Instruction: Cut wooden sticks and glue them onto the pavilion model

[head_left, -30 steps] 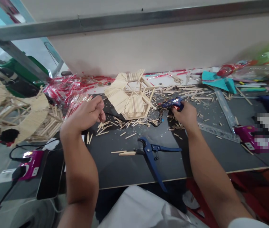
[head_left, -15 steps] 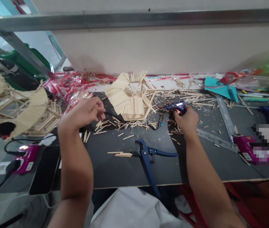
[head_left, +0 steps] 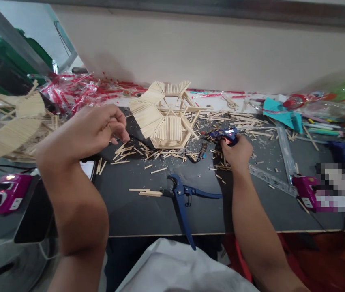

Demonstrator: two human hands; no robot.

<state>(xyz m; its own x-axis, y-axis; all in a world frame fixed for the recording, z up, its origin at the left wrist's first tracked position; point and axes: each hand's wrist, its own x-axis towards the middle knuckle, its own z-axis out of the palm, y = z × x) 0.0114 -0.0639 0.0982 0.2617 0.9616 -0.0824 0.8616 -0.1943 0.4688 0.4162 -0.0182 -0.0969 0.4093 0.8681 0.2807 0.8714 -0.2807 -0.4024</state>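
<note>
On the right of the table my right hand [head_left: 238, 153] grips a dark blue glue gun [head_left: 229, 132], its nozzle pointing left. My left hand [head_left: 101, 127] is raised at the left, fingers loosely curled and apart, with nothing visible in them. Between the hands stands a model made of wooden sticks [head_left: 169, 127], with slatted roof panels around an open frame. Neither hand touches it. Loose stick pieces [head_left: 123, 154] lie around its base. In front rests a blue pipe cutter [head_left: 181, 198], its handles spread, beside a few thin sticks [head_left: 149, 193].
Another stick model [head_left: 23, 117] stands at the far left, near a purple power strip [head_left: 11, 194] and a phone [head_left: 35, 217]. Red-and-clear plastic wrappers [head_left: 71, 93] are heaped behind. Clear rulers [head_left: 272, 178] and a second purple power strip [head_left: 304, 190] lie at the right.
The camera view has tilted down and shifted slightly. My left hand has moved a little left, away from the model. My right hand still holds the glue gun in about the same place.
</note>
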